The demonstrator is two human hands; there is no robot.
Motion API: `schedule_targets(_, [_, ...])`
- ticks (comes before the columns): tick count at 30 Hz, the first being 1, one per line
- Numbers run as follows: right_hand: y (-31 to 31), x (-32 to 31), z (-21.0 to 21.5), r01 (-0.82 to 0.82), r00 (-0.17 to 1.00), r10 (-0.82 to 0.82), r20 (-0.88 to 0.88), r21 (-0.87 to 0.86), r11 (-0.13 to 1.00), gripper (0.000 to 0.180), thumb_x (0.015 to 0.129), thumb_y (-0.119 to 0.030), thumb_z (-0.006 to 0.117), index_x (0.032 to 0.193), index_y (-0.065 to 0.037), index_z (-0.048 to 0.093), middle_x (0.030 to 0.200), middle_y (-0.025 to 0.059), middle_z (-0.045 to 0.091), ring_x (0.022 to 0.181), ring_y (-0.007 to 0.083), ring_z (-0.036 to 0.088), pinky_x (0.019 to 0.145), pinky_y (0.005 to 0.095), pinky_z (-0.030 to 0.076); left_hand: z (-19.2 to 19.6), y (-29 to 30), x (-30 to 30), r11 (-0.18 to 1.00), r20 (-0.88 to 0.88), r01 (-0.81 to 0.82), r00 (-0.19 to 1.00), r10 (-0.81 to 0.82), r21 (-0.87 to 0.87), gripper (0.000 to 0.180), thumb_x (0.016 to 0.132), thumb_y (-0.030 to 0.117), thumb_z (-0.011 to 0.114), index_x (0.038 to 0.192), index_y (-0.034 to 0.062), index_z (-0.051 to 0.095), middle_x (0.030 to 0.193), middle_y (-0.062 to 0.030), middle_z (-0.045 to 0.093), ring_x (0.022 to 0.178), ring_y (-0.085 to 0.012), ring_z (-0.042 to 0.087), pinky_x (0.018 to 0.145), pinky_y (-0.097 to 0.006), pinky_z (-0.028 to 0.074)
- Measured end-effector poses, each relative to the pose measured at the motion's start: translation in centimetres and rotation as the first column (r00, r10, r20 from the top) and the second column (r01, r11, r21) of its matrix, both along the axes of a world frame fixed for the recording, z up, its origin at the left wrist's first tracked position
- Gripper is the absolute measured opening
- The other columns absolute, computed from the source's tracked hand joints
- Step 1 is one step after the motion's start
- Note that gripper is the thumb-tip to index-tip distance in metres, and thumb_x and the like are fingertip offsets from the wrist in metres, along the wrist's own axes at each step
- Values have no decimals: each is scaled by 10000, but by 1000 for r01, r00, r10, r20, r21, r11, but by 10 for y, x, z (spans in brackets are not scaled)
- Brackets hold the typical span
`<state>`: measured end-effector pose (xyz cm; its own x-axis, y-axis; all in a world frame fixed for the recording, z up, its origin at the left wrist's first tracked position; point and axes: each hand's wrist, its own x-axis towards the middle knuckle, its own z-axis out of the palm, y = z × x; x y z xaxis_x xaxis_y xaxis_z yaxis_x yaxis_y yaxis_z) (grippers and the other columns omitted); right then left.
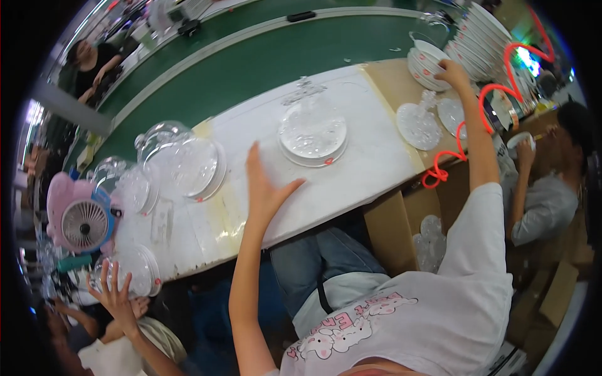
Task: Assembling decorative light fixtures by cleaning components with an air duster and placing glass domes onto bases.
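My left hand [266,194] hovers over the white board, fingers stretched and thumb spread, holding nothing. Just right of it sits a round white dish [339,154] with a clear plastic disc [312,131] on top; a small red mark shows on its rim. At the far right, my right hand [453,75] reaches to a short stack of white dishes [426,67], its fingers closed on the edge of a white dish. How many dishes it grips is hidden. Below that stack lie clear textured plastic pieces [419,127].
A taller stack of white dishes [480,44] stands behind my right hand. A red coiled hose [442,161] hangs beside my right arm. Left are more dishes with clear discs [194,166], a pink fan [84,216] and another person's hand [116,297]. A green belt [251,78] runs behind the board.
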<state>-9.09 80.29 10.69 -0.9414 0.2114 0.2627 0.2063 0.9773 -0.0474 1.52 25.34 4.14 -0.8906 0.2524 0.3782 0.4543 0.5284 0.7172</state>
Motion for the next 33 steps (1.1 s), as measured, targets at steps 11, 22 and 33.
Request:
schedule_targets(11, [34,-20,-11,-39,988,30,-152,-58,998,325,828,-351,550,977,-77,639,859,123,651,773,270,627,686,355,460,0,52,-46,985,13,153,988,-154,82,1228,424,426,851,1324,-92,197,1345,-273,266,1263,-395,266,1058,-405,239])
schedule_targets(22, [-69,5,64,-160,765,-75,-640,-301,940,361,873,-395,528,1052,-99,630,855,79,656,797,168,616,701,281,451,5,-19,40,997,-18,-52,999,51,-60,1188,442,415,847,1322,-81,222,1373,-261,236,1259,-402,295,1006,-399,331])
schedule_targets(33, [-308,68,-39,-163,950,72,-303,-681,-714,221,904,-159,490,1089,-46,533,1050,48,569,942,146,525,869,313,406,8,-98,108,951,19,-307,951,308,-43,1147,457,359,868,1331,-55,251,1364,-280,253,1278,-395,270,1033,-405,281])
